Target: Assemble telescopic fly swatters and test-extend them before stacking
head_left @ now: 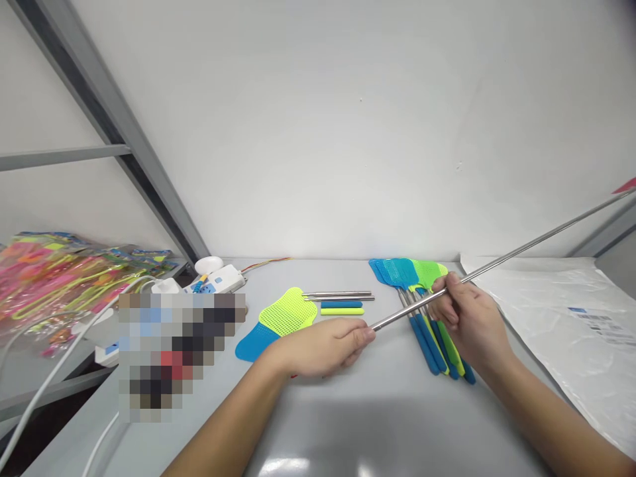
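Note:
A long extended telescopic metal rod (pixel 517 250) runs from the table's middle up to the far right, where a red piece (pixel 627 186) shows at its tip. My right hand (pixel 464 315) is closed around the rod partway along it. My left hand (pixel 325 344) pinches the rod's near end. Under my right hand lies a pile of finished fly swatters (pixel 415 278) with blue and green heads and handles. Left of my left hand lie a yellow-green swatter head (pixel 288 311) and a blue swatter head (pixel 253 341).
Two collapsed metal rods (pixel 338 295) and a blue and a green handle sleeve (pixel 342 308) lie behind my left hand. A white plastic bag (pixel 561 318) covers the table's right side. A power strip (pixel 216 281) with cables and bagged colourful swatters (pixel 59 278) sit at left.

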A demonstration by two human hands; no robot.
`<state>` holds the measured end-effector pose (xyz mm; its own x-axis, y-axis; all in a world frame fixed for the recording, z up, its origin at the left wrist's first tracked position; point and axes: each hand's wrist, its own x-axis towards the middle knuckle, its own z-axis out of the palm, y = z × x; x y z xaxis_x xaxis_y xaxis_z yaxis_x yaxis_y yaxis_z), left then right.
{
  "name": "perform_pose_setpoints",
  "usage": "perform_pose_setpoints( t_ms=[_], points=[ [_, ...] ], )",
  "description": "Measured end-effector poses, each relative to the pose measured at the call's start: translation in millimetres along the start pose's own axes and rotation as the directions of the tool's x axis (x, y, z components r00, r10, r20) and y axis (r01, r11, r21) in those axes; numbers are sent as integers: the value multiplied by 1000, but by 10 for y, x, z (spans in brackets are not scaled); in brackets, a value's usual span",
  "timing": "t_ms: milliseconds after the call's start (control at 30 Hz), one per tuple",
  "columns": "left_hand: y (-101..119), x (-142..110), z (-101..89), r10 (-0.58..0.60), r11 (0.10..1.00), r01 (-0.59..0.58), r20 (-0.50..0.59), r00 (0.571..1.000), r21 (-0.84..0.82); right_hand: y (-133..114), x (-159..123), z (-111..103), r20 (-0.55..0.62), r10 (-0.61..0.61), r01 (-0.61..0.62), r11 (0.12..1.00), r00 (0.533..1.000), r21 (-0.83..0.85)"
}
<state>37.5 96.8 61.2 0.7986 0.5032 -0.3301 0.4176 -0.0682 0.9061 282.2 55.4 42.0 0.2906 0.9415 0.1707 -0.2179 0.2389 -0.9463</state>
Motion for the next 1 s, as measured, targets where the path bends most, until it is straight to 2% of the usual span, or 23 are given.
perform_pose_setpoints(
  t_ms=[133,233,333,400,467,533,600,667,733,833,900,1000],
  points=[
    [-14,10,-25,-18,997,22,-53,998,77,-21,20,-35,-10,-11,11,1000,1000,-16],
    [-76,-24,-126,-80,989,88,-77,994,118,-46,62,-82,-86,-69,69,998,994,0],
    [-117,-62,-208,-54,990,68,-108,993,124,-54,122,-131,-155,-102,107,994,983,29],
    [-106,-72,-220,-27,992,38,-89,996,120,-15,118,-107,-165,-84,98,992,983,82],
    [-67,-68,-204,-10,994,16,-60,998,107,63,51,-13,-130,-45,63,989,991,136],
    [-14,-54,-180,3,997,-1,-24,1000,81,154,-67,131,-18,20,-18,991,1000,130],
    [38,-37,-178,3,998,-4,22,1000,61,226,-191,274,125,98,-108,992,987,71],
    [83,-22,-224,-17,998,14,55,998,55,249,-272,362,192,135,-140,990,972,10],
    [129,-13,-339,-43,997,38,72,997,64,219,-279,361,209,146,-138,989,967,-52],
    [206,-18,-622,-18,994,10,65,998,112,95,-154,202,123,94,-93,996,988,-9],
    [248,-37,-831,17,991,-21,33,999,131,-19,-19,23,-29,12,-9,992,999,126],
    [246,-81,-1030,30,994,-29,-15,999,101,-178,185,-281,-238,-80,135,964,968,229]
  ],
)
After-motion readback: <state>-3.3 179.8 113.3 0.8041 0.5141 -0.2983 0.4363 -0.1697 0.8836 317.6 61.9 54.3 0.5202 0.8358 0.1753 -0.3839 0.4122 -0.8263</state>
